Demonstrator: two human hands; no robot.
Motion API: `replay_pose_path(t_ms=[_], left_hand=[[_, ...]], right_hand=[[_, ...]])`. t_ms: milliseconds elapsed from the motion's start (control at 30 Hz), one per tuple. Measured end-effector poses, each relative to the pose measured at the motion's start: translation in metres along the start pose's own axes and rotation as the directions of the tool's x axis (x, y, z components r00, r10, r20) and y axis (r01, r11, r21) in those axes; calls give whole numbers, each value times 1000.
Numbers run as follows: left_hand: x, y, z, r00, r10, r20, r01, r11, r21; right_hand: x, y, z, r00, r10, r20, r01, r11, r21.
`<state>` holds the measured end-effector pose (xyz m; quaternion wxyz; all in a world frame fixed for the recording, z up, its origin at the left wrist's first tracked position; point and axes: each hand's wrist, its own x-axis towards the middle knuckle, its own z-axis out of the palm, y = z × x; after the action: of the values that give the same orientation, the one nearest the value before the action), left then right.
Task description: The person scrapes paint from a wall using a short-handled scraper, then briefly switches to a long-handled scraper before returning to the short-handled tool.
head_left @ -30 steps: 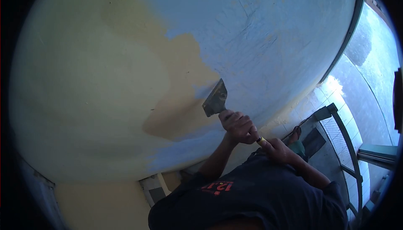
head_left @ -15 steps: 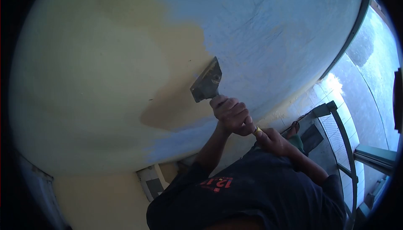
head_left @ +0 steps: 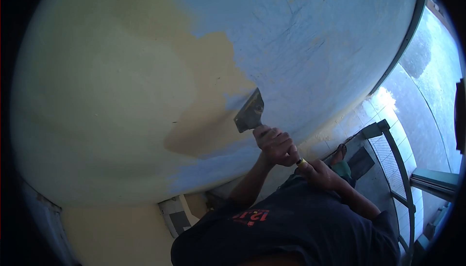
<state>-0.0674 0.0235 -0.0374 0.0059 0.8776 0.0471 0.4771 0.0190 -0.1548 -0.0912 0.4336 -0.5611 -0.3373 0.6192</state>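
Dark navy shirt (head_left: 301, 232) with red print fills the bottom, closest to the camera. Right hand (head_left: 320, 171) just above it, fist closed round the rear end of the scraper (head_left: 250, 113) handle; a bit of yellow handle shows between the two hands. Left hand (head_left: 275, 145) further up the same handle, fingers wrapped tight round it right behind the blade. Both hands clamped on the tool, left forearm running down to the shirt.

Scraper blade is metal, wide, tilted, with its front edge pressed flat on the wall (head_left: 121, 96). It sits right at the border where blue paint (head_left: 315, 38) meets bare yellow-tan surface. Blue covers the upper right of the wall and a strip below the blade; yellow covers the left and centre.

Further off on the right: a foot in a sandal (head_left: 341, 153), a grey metal railing (head_left: 395, 159), and pale floor tiles (head_left: 383, 106) in bright light.
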Motion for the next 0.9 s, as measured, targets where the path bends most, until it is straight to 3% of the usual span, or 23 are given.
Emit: replay_pose_path(t_ms=[133,267,500,567,833,900], left_hand=[[12,-9,-12,997,67,32,-67,998,1],[2,-1,-9,999,4,47,-5,1000,21],[19,-9,-18,996,87,7,-87,996,31],[-1,0,-5,1000,2,5,-2,1000,14],[24,-11,-20,996,86,33,-87,995,53],[11,-1,-12,999,29,38,-30,999,27]], right_hand=[[-2,-4,7,997,10,72,-10,1000,1],[-5,5,3,1000,12,17,-12,1000,16],[1,-21,4,999,-28,41,28,1000,-6],[-4,2,3,999,-35,-5,35,999,-1],[0,-18,4,999,-24,40,25,1000,-13],[-3,-10,3,1000,-3,22,3,1000,10]])
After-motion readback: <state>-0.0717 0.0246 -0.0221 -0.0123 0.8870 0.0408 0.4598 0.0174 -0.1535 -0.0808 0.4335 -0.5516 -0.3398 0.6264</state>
